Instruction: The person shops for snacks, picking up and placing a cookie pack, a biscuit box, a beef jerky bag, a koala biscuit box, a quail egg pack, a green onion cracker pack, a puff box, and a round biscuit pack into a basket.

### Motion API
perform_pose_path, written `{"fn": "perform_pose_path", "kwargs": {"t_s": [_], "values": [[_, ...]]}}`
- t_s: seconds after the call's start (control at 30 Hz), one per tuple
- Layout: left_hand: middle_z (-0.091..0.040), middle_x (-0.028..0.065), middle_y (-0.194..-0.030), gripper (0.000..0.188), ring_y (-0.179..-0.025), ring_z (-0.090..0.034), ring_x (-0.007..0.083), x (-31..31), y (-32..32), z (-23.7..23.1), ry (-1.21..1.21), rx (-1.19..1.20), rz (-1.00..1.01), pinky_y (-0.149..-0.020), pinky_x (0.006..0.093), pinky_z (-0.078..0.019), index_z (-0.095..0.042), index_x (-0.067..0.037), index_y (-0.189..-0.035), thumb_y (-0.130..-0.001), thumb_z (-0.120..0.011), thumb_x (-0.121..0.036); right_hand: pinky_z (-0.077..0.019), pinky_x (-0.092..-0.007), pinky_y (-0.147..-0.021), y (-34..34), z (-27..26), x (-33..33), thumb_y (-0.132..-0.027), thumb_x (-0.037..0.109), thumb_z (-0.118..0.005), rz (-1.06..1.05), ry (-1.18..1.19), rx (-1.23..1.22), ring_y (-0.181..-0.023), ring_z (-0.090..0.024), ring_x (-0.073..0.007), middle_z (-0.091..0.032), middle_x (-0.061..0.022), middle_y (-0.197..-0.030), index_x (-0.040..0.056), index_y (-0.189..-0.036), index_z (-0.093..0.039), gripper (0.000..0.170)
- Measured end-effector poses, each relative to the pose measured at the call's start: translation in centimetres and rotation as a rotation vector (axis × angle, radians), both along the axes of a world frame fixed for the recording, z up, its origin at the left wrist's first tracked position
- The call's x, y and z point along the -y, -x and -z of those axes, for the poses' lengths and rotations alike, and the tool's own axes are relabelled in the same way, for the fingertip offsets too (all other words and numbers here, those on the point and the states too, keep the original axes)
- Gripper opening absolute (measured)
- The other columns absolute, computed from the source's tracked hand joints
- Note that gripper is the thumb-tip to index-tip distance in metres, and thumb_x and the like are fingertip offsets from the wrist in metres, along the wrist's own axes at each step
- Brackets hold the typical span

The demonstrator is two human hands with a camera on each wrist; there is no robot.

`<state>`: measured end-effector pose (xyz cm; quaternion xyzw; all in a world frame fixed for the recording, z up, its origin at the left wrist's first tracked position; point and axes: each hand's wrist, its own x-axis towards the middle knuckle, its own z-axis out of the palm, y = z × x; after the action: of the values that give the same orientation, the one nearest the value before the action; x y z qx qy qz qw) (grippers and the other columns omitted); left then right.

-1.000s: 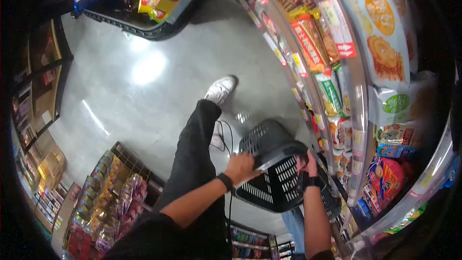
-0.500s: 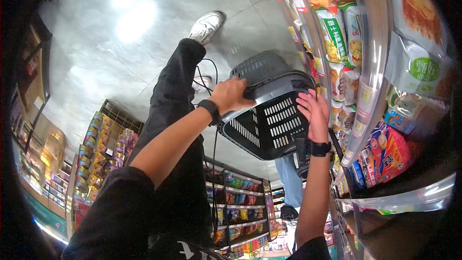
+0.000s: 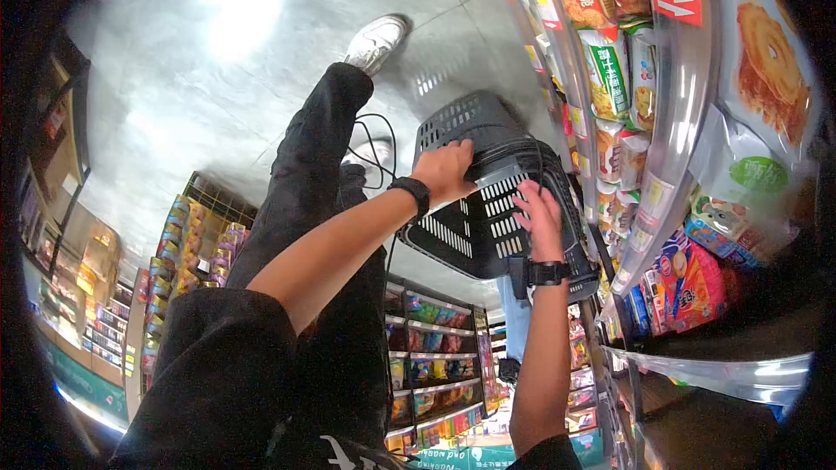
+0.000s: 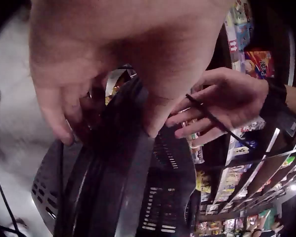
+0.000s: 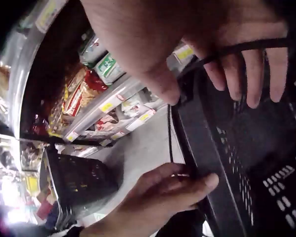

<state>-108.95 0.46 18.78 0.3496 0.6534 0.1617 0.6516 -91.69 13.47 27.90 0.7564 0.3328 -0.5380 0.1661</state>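
Observation:
A black plastic shopping basket (image 3: 435, 248) with slotted walls sits tilted in front of the person, its opening turned toward the head camera. My left hand (image 3: 444, 172) grips its upper rim (image 5: 200, 136), thumb on the inner side and fingers on the outer side. Over the right part of the opening is my right hand (image 3: 542, 213), its fingers extended and apart. In the right wrist view the right thumb lies right at the rim's corner, and a thin black cable (image 5: 242, 47) crosses in front of the fingers.
Shelves of packaged biscuits (image 3: 605, 74) run close along the right side. Snack packets hang on a rack (image 3: 183, 244) at the left. The person's shoe (image 3: 376, 43) stands on the grey floor. Another large dark container (image 5: 83, 180) shows in the right wrist view.
My right hand has come off the basket's right rim and moved left over the opening, fingers straightened. The left hand stays at the rim. The head view has shifted, leaving the loaded basket mostly out.

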Motion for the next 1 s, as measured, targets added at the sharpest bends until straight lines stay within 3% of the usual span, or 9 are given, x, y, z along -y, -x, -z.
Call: {"fn": "perform_pose_path", "kwargs": {"t_s": [0.07,0.2,0.3,0.4,0.43,0.67,0.87,0.9,1.0], "values": [[-0.061,0.0229,-0.11,0.06,-0.101,-0.065,0.0413,-0.6,0.5,-0.4,-0.048,-0.049,0.02,-0.083,0.0506,-0.0535,-0.051,-0.002,-0.118,-0.078,-0.078,-0.038,-0.0491,-0.0382,-0.096,1.4,0.7,1.9,-0.094,0.032,-0.07,0.134,-0.062,-0.087,-0.106,-0.059,-0.0149,-0.063,-0.0011,-0.111,0.0048,-0.119,-0.062,0.038],[-0.059,0.023,-0.113,0.059,-0.103,-0.064,0.0419,-1.9,2.2,-0.2,-0.118,-0.089,0.035,-0.085,0.0504,-0.0537,-0.058,-0.002,-0.117,-0.08,-0.076,-0.044,-0.0522,-0.037,-0.095,3.1,2.9,1.6,-0.092,0.019,-0.072,0.12,-0.172,-0.193,-0.102,-0.06,-0.0172,-0.062,-0.0029,-0.106,0.0061,-0.102,-0.06,0.02],[-0.065,0.0209,-0.109,0.055,-0.104,-0.066,0.0367,-3.2,3.6,1.0,-0.12,-0.072,0.003,-0.085,0.0481,-0.0538,-0.064,-0.003,-0.112,-0.082,-0.073,-0.049,-0.051,-0.039,-0.099,4.8,2.5,0.6,-0.094,0.019,-0.069,0.133,-0.23,-0.292,-0.115,-0.061,-0.0228,-0.06,-0.0088,-0.125,-0.0019,-0.13,-0.054,0.044],[-0.07,0.0212,-0.106,0.052,-0.104,-0.067,0.0367,-5.0,5.7,0.7,-0.033,0.009,-0.078,-0.087,0.0471,-0.0535,-0.069,-0.005,-0.105,-0.079,-0.074,-0.051,-0.0499,-0.039,-0.1,5.9,1.9,0.2,-0.097,0.022,-0.066,0.138,-0.272,-0.408,-0.122,-0.06,-0.0254,-0.055,-0.0134,-0.139,-0.0042,-0.143,-0.044,0.057],[-0.069,0.0208,-0.105,0.052,-0.102,-0.067,0.0381,-5.0,5.8,0.6,-0.168,-0.097,-0.136,-0.087,0.0477,-0.0531,-0.069,-0.004,-0.105,-0.081,-0.072,-0.051,-0.0499,-0.0338,-0.093,6.0,1.7,0.5,-0.096,0.022,-0.067,0.222,-0.293,-0.444,-0.114,-0.064,-0.019,-0.062,-0.0075,-0.133,0.0023,-0.14,-0.052,0.05],[-0.068,0.0247,-0.108,0.046,-0.103,-0.065,0.0426,-4.4,6.6,-2.9,-0.203,-0.267,-0.156,-0.088,0.0493,-0.0513,-0.063,-0.001,-0.114,-0.09,-0.065,-0.04,-0.05,-0.0381,-0.097,5.5,-2.0,4.1,-0.098,0.027,-0.066,0.251,-0.433,-0.382,-0.117,-0.063,-0.0238,-0.063,-0.0095,-0.132,0.0009,-0.137,-0.052,0.049],[-0.068,0.0257,-0.112,0.041,-0.108,-0.064,0.041,-1.0,7.4,-10.7,-0.337,-0.168,-0.373,-0.092,0.0458,-0.0506,-0.062,0.003,-0.114,-0.095,-0.062,-0.033,-0.0391,-0.0342,-0.107,3.5,-10.9,7.0,-0.098,0.02,-0.064,0.27,-0.708,-0.437,-0.131,-0.049,-0.0207,-0.053,-0.0147,-0.143,0.0008,-0.141,-0.048,0.049],[-0.068,0.0258,-0.111,0.041,-0.107,-0.066,0.0393,-0.5,7.9,-13.4,-0.305,-0.145,-0.386,-0.091,0.0433,-0.0516,-0.062,0.003,-0.116,-0.095,-0.062,-0.032,-0.038,-0.0353,-0.111,3.6,-13.6,7.1,-0.097,0.013,-0.066,0.335,-0.703,-0.445,-0.132,-0.049,-0.0244,-0.049,-0.0211,-0.143,-0.002,-0.141,-0.045,0.051],[-0.07,0.0216,-0.107,0.035,-0.103,-0.068,0.0314,1.6,9.5,-20.4,-0.312,-0.062,-0.495,-0.088,0.0393,-0.0533,-0.062,0.003,-0.117,-0.098,-0.061,-0.027,-0.0395,-0.0371,-0.11,2.1,-18.4,8.7,-0.099,0.016,-0.063,0.387,-0.747,-0.489,-0.132,-0.05,-0.023,-0.051,-0.0177,-0.143,0.0011,-0.141,-0.045,0.048]]}}
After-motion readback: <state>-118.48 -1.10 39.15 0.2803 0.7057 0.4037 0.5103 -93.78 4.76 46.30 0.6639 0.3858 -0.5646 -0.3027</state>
